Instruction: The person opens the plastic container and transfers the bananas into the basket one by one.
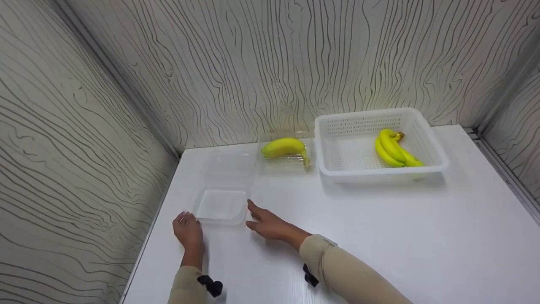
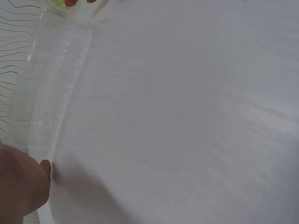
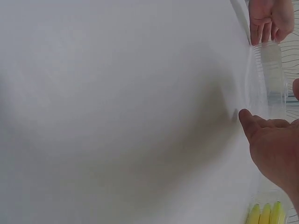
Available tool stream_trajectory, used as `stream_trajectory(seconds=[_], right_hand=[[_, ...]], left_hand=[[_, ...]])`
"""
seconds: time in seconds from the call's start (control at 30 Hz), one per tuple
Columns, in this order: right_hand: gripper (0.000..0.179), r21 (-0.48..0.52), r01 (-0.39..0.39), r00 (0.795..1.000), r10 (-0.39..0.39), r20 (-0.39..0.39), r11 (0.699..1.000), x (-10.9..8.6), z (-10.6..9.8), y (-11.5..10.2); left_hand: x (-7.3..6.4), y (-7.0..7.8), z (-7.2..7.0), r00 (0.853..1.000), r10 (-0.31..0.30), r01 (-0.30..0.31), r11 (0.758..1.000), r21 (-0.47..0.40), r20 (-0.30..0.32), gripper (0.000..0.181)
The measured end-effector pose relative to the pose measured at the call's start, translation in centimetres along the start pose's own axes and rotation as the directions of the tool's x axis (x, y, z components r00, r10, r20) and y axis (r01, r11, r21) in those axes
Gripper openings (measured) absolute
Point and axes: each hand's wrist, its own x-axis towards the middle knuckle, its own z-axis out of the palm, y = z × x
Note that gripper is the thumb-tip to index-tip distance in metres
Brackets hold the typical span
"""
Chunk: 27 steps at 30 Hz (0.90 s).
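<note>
A clear plastic clamshell box (image 1: pixel 221 204) lies on the white table with its lid (image 1: pixel 231 164) folded back toward the wall. My left hand (image 1: pixel 187 230) is at the box's near left corner, fingertips right at its edge. In the right wrist view the fingers of that left hand (image 3: pixel 271 21) extend to the box's end. My right hand (image 1: pixel 270 221) is at the opposite side, thumb and fingers apart, fingertips close to the box wall. The box holds nothing.
Right of the lid, a second clear box (image 1: pixel 282 169) holds a banana (image 1: pixel 284 147). A white perforated basket (image 1: pixel 350 172) with several bananas (image 1: pixel 392 147) stands farther right. Wood-patterned panels (image 1: pixel 253 63) rise behind the table and along its left side.
</note>
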Motion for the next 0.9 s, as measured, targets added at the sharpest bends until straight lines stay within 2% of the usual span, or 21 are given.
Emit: stream_trajectory(seconds=[0.17, 0.33, 0.47, 0.63, 0.77, 0.9], right_hand=[[0.076, -0.014, 0.007, 1.0, -0.007, -0.011, 1.0, -0.3, -0.3, 0.5], [0.075, -0.032, 0.022, 0.999, -0.023, -0.025, 0.999, -1.0, -0.8, 1.0], [0.075, -0.038, 0.036, 0.999, -0.038, -0.036, 0.999, -1.6, -1.7, 1.4], [0.076, -0.04, 0.04, 0.998, -0.042, -0.038, 0.998, -2.7, -2.8, 2.2], [0.076, -0.052, 0.039, 0.998, -0.041, -0.054, 0.998, -4.2, -4.1, 3.3], [0.077, -0.042, 0.04, 0.997, -0.043, -0.071, 0.998, -6.5, -5.9, 4.5]], left_hand=[[0.1, 0.1, -0.5, 0.996, -0.015, 0.016, 1.0, 0.017, -0.089, 0.047], [0.1, 0.5, -0.7, 0.988, -0.042, 0.042, 0.999, -0.008, -0.147, 0.039], [0.3, 0.6, -0.5, 0.986, -0.043, 0.043, 0.999, -0.004, -0.161, 0.034], [0.3, 0.5, -1.0, 0.99, -0.068, 0.071, 0.997, 0.023, -0.12, 0.054], [-0.8, 0.4, -1.3, 0.988, -0.101, 0.104, 0.994, 0.018, -0.115, 0.067], [-3.1, 0.0, -1.0, 0.987, -0.111, 0.111, 0.994, -0.002, -0.116, 0.072]])
